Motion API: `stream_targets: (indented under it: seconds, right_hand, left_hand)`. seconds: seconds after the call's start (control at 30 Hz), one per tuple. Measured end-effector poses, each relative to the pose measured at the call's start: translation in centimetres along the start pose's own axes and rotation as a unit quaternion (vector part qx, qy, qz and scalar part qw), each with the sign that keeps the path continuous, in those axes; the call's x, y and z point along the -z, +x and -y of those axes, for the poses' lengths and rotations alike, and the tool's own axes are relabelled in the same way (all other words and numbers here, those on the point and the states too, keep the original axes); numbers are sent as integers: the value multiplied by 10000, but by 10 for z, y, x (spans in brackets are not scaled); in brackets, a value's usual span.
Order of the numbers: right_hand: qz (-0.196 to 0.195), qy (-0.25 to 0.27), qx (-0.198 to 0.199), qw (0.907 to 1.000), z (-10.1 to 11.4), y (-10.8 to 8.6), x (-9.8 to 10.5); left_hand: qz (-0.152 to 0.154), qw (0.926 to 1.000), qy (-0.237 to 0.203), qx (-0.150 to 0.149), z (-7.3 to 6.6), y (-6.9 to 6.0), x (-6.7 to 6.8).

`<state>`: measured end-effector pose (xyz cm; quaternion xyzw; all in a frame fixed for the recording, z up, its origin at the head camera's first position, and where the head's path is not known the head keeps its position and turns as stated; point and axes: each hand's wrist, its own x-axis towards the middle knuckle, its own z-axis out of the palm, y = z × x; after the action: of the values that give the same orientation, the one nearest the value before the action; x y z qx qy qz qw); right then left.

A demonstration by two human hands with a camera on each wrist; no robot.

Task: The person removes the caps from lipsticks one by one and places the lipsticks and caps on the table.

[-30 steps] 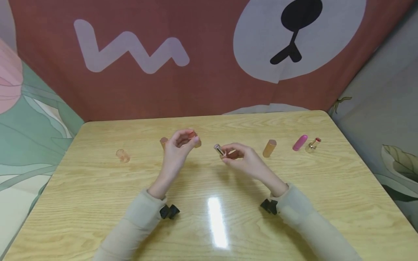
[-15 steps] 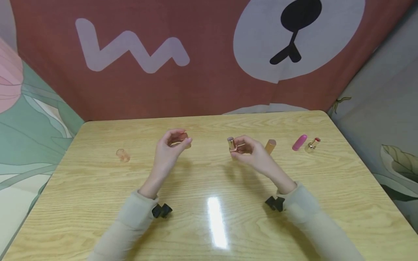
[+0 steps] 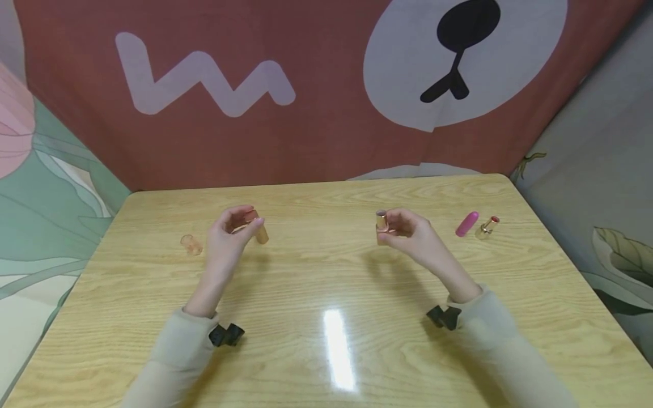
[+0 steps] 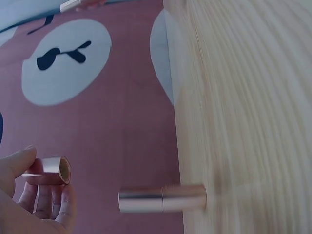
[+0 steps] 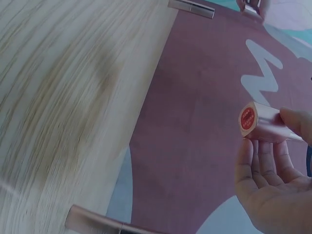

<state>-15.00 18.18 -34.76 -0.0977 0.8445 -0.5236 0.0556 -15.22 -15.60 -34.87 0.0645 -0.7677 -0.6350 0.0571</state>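
My left hand (image 3: 229, 238) pinches a hollow rose-gold lipstick cap (image 4: 46, 170) between thumb and fingers above the table, its open end facing out in the left wrist view. Close by, a rose-gold lipstick tube (image 4: 162, 199) stands upright on the table, partly behind the hand in the head view. My right hand (image 3: 415, 235) holds an uncapped lipstick base (image 5: 268, 122), with a round red label on its bottom. Its metal top points up in the head view. Below that hand stands another rose-gold tube (image 5: 95, 220), cut off at the frame's edge.
On the wooden table (image 3: 285, 317), a small clear peach-tinted piece (image 3: 191, 245) lies at left. At right are a bright pink bullet-shaped tube (image 3: 466, 224) and an open lipstick (image 3: 488, 228) with a red tip. A red printed cloth (image 3: 326, 141) hangs behind the table.
The hands have moved apart: the left went left with the cap, the right went right with the lipstick base. The standing tube at right is now hidden behind the right hand in the head view.
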Motion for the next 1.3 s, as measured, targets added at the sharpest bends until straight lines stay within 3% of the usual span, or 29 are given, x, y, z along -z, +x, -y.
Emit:
stream_targets:
  seconds: [0.37,0.53,0.97,1.3]
  right_hand:
    - [-248,-205,-165,9993,-6,-6,20]
    - [-290,-81,-301,9991,-7,-10,29]
    - [-745,-58,96,9972,-16,-17,51]
    - [-869,-9,-1,9962,-25,-21,70]
  left_hand:
    - [-54,9999,57,105,12,0,28]
    - [-64,9997,-20,220,17,2,34]
    - [179,9960,777,401,33,13,48]
    - [104,9933,961,638,42,19,53]
